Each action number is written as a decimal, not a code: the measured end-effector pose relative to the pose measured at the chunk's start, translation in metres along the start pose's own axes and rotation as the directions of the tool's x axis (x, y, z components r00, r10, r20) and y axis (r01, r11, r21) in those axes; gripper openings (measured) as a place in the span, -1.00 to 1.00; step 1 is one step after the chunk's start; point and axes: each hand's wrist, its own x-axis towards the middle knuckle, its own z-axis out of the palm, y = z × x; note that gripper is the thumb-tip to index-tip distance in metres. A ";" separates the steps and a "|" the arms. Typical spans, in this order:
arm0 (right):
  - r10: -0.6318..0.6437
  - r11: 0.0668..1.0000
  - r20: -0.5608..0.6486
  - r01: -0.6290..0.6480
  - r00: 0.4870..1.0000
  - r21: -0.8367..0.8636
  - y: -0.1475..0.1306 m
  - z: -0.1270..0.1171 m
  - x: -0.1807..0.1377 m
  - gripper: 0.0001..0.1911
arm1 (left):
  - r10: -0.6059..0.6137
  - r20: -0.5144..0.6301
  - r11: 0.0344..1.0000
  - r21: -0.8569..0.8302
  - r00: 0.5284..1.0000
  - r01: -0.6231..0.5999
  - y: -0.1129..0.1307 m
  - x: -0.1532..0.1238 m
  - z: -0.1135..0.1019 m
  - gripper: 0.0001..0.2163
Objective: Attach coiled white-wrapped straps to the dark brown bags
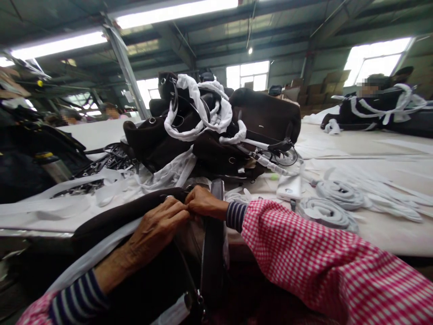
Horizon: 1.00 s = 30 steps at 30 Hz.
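A dark brown handbag (131,210) lies against the near table edge and hangs down toward me. My left hand (160,223) is closed on its upper edge, beside a small metal ring. My right hand (204,201) is closed in a pinch, its fingertips meeting those of my left hand at the bag's rim. What lies between the right fingertips is hidden. Below my right wrist runs a dark strip with a zip (213,257). A white wrapped strap (98,248) passes under my left forearm. Metal clasps (199,298) hang lower down.
Dark bags with white-wrapped handles (216,131) are piled ahead on the table. To the right lie a white power bank (289,187), coiled pale strips (328,212) and loose white strips (382,196). Black straps with metal hooks (101,167) lie left. Other people are farther back.
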 end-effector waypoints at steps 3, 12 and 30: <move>-0.080 0.967 -0.127 0.046 0.989 -0.250 -0.001 0.010 0.002 -0.85 | -0.026 0.002 0.999 0.027 1.000 0.026 0.000 0.000 0.000 -0.75; -0.268 0.924 -0.184 0.198 0.946 -0.327 0.013 0.018 -0.007 -0.92 | -0.053 -0.037 0.995 0.078 0.998 0.056 -0.002 -0.003 0.007 -0.75; -0.571 0.498 0.062 0.405 0.819 -0.767 -0.021 -0.011 0.021 -0.74 | -0.487 -0.103 0.799 -0.452 0.867 0.396 0.014 -0.011 0.032 -0.83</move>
